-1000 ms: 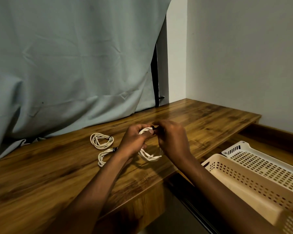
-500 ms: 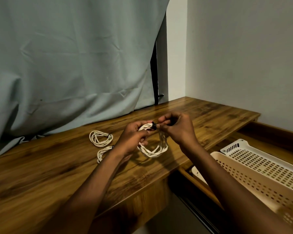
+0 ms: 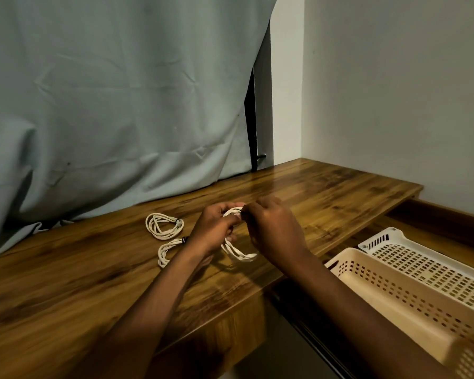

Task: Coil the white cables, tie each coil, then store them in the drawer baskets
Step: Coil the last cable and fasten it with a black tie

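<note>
Both hands hold one white cable coil (image 3: 240,254) just above the wooden desk (image 3: 326,203). My left hand (image 3: 216,228) grips the coil's top from the left. My right hand (image 3: 274,228) pinches the same top spot from the right, hiding whatever binds it. The coil's lower loops hang below my fingers. Two more white coils lie on the desk to the left: a far coil (image 3: 163,225) with a dark tie, and a near coil (image 3: 169,250) with a dark tie, partly behind my left wrist.
Two perforated cream baskets sit in the open drawer at lower right, a near basket (image 3: 389,294) and a far basket (image 3: 433,266). A grey curtain (image 3: 121,105) hangs behind the desk. The wall corner closes the right side.
My hands have drawn closer together over the coil's top, and my right hand now covers the dark tie that showed half a second ago. The coil hangs lower.
</note>
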